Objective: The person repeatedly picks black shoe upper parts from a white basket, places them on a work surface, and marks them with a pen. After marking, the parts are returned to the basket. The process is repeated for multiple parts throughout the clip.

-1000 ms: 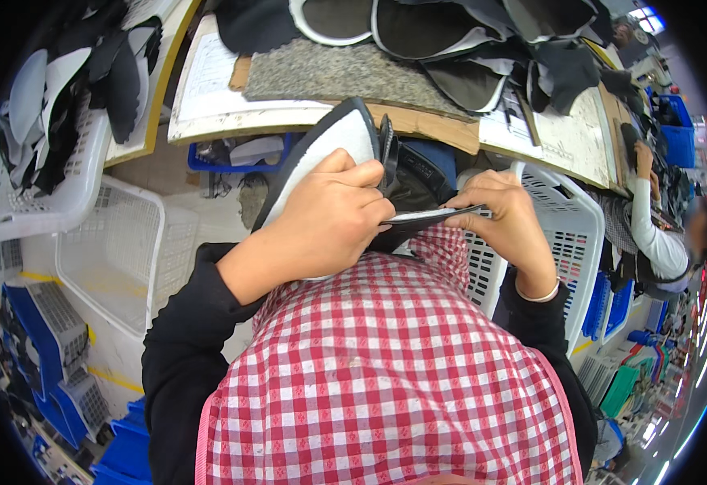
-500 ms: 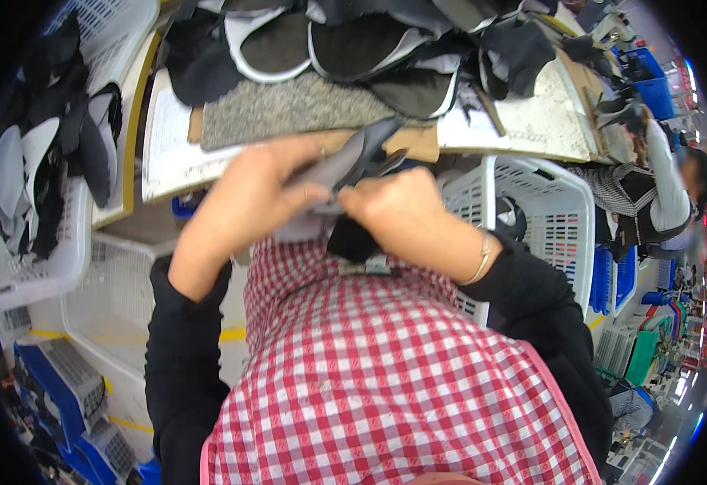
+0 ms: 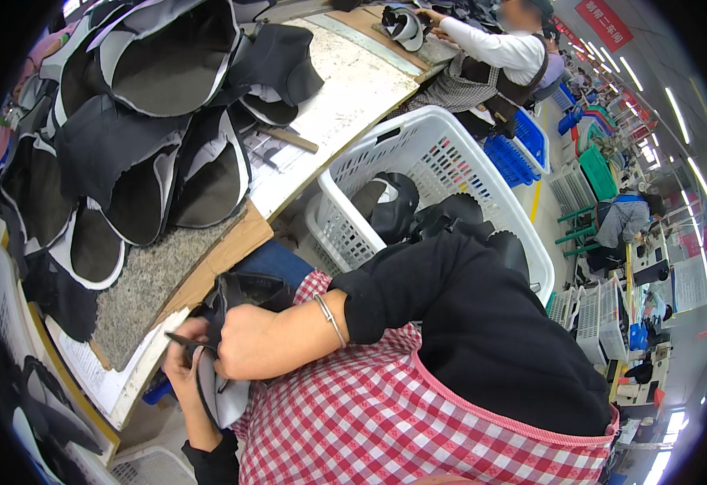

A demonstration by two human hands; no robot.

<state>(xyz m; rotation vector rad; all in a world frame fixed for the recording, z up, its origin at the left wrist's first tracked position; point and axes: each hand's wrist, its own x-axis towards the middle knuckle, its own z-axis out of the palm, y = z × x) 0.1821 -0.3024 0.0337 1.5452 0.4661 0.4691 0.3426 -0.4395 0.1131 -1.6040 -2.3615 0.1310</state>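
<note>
A black shoe upper (image 3: 206,384) with a pale grey-white lining is held in front of my apron, by the near edge of the bench. My left hand (image 3: 181,360) grips it from the left, fingers closed and partly hidden. Bent in a fist, my right hand (image 3: 248,341) is closed on the upper's top edge; a bangle circles that wrist. A thin dark strip or tool juts out beside the left fingers, and I cannot make out which it is. Black material (image 3: 248,291) rises just beyond my right hand.
A pile of black shoe uppers (image 3: 135,170) with white edges covers the left of the white bench (image 3: 329,89), by a grey rough pad (image 3: 139,295). A white basket (image 3: 483,202) holding black uppers stands at right. Another person (image 3: 483,48) works beyond it.
The view has swung to the right, so the basket and the other worker show more fully. Both hands still grip the shoe upper, now held lower and further left in the picture.
</note>
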